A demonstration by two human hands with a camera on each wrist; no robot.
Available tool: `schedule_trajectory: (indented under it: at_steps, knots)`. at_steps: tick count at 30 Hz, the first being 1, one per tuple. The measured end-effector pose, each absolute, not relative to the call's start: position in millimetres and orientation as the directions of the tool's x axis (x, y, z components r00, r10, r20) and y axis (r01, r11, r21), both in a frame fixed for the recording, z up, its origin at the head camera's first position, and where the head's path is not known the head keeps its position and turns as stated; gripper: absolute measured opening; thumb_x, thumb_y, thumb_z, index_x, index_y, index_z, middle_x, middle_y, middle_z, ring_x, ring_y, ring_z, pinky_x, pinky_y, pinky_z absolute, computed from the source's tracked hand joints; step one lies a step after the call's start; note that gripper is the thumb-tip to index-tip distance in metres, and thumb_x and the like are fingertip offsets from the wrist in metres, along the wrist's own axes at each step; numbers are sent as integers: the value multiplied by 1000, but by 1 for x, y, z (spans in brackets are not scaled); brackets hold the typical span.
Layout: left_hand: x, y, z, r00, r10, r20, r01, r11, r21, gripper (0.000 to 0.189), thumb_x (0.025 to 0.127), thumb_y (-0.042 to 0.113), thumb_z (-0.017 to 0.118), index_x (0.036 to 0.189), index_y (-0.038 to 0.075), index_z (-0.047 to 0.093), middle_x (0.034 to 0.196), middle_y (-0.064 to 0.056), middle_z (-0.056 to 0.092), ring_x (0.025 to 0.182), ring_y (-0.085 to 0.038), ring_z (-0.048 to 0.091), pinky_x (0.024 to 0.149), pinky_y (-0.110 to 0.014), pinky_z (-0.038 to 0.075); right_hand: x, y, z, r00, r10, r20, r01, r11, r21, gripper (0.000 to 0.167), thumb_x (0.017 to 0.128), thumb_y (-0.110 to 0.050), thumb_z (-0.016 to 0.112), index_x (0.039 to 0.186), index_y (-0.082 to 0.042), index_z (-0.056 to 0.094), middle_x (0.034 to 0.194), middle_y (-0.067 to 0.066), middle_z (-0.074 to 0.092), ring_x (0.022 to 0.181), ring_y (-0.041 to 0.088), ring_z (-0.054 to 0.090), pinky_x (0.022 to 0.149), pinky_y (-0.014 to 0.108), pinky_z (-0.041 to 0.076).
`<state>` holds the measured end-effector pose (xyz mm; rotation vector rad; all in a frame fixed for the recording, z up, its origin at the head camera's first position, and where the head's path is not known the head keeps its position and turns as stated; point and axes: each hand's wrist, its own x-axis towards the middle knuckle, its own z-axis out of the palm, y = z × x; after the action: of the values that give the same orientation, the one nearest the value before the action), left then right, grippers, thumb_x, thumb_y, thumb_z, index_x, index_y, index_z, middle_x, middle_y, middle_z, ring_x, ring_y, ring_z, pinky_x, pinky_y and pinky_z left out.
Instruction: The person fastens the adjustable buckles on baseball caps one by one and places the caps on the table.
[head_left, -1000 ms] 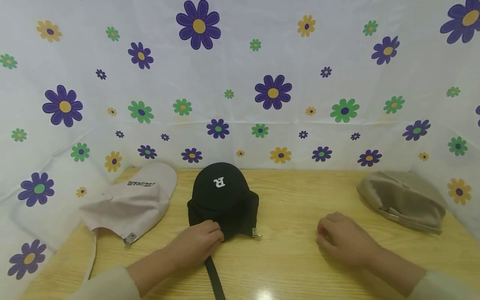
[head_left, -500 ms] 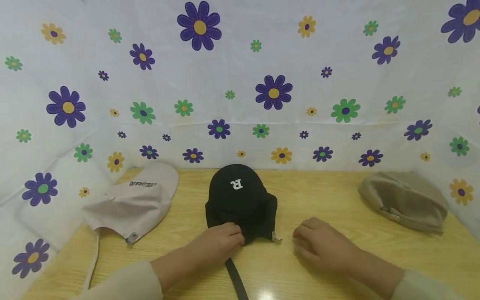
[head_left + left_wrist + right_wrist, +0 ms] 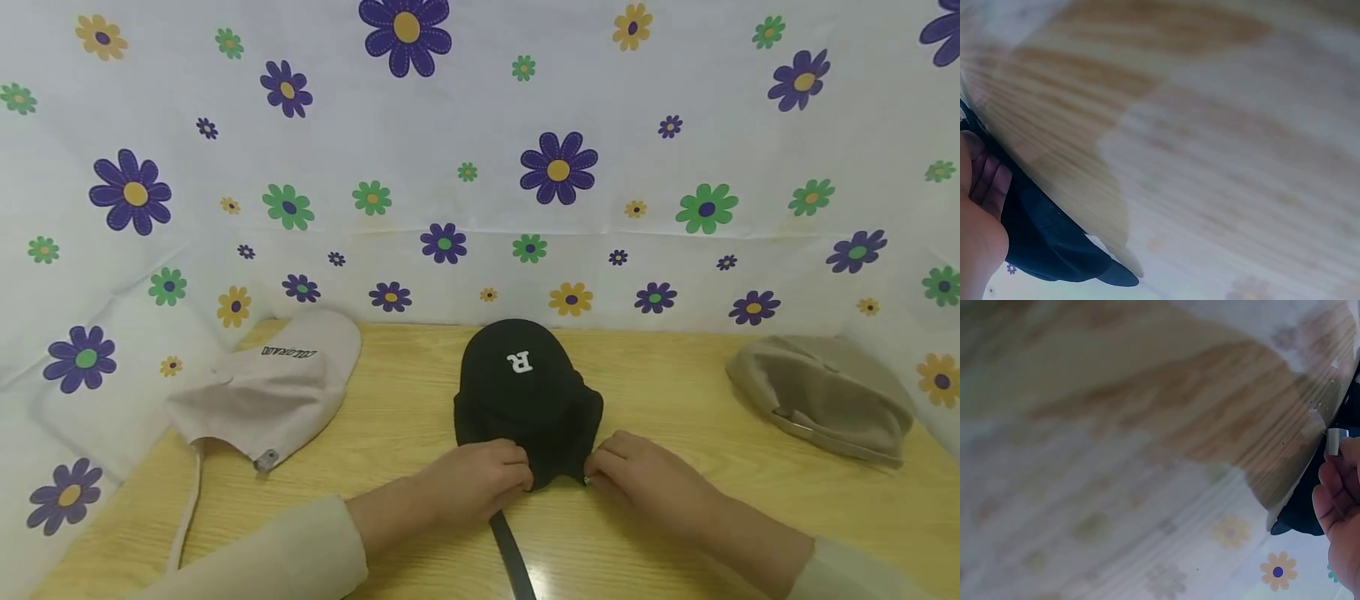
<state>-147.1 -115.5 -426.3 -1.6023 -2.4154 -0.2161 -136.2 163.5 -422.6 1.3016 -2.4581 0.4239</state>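
Note:
A black baseball cap [image 3: 517,396] with a white letter R lies on the wooden table in the middle of the head view, its opening toward me. My left hand [image 3: 476,483] grips the cap's near left edge, fingers curled over the fabric. From under that hand a long dark strap [image 3: 513,554] runs down toward me. At the cap's near right corner, my right hand [image 3: 648,479] pinches the metal buckle [image 3: 1335,441] between thumb and fingers. The left wrist view shows the fingers [image 3: 991,178] of the left hand against the dark cap.
A pale pink cap [image 3: 262,392] marked COLORADO lies on the left of the table [image 3: 660,550], its strap hanging toward me. On the right lies a khaki cap [image 3: 825,392]. A white flower-print cloth [image 3: 480,108] stands behind and along both sides.
My left hand has slid the black cap to the right across the table. My right hand has moved left from beside the cap and taken hold of its buckle.

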Motion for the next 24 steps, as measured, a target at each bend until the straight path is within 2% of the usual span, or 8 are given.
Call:
schedule_trajectory:
  at_steps: [4, 8, 14, 16, 19, 24]
  knots:
    - [-146, -115, -425, -379, 885, 271, 918, 397, -15, 5, 94, 11, 65, 96, 13, 69, 96, 3, 65, 89, -10, 60, 84, -16, 51, -135, 163, -423, -520, -753, 404, -844, 525, -107, 22, 83, -4, 76, 97, -16, 65, 93, -9, 63, 84, 5, 56, 75, 21, 52]
    - [-142, -116, -424, -350, 885, 308, 928, 372, -13, 5, 92, 12, 67, 94, 15, 70, 94, 5, 65, 86, -8, 59, 81, -14, 49, -133, 161, -424, -556, -758, 340, -828, 540, -151, 21, 87, -3, 72, 102, -15, 63, 96, -8, 62, 85, 6, 55, 76, 22, 52]
    - [-128, -124, -425, -224, 915, 336, 969, 172, 176, 19, 79, 7, 66, 96, 16, 70, 92, 9, 64, 83, -4, 53, 83, -8, 41, -131, 161, -424, -616, -752, 234, -786, 573, -231, 16, 91, -5, 67, 105, -13, 65, 102, -4, 62, 96, 11, 59, 84, 27, 54]
    - [-124, -125, -425, -206, 923, 324, 964, 134, 230, 24, 76, 7, 65, 97, 17, 70, 93, 10, 65, 85, -3, 52, 86, -7, 38, -132, 161, -424, -626, -752, 208, -778, 583, -234, 16, 91, -4, 67, 105, -12, 67, 103, -4, 62, 98, 12, 60, 85, 27, 54]
    - [-122, -125, -424, -216, 927, 305, 950, 127, 286, 24, 76, 8, 67, 97, 18, 70, 94, 11, 67, 88, -2, 54, 89, -8, 37, -133, 162, -424, -611, -761, 218, -791, 575, -210, 20, 89, -1, 69, 106, -11, 69, 101, -3, 61, 98, 13, 59, 84, 26, 54]
    - [-125, -125, -424, -235, 938, 256, 916, 126, 381, 24, 75, 10, 68, 97, 17, 70, 94, 11, 69, 90, 0, 54, 89, -9, 38, -133, 163, -427, -539, -805, 250, -842, 523, -133, 32, 85, 5, 69, 116, -5, 70, 101, 1, 56, 93, 11, 53, 78, 20, 51]
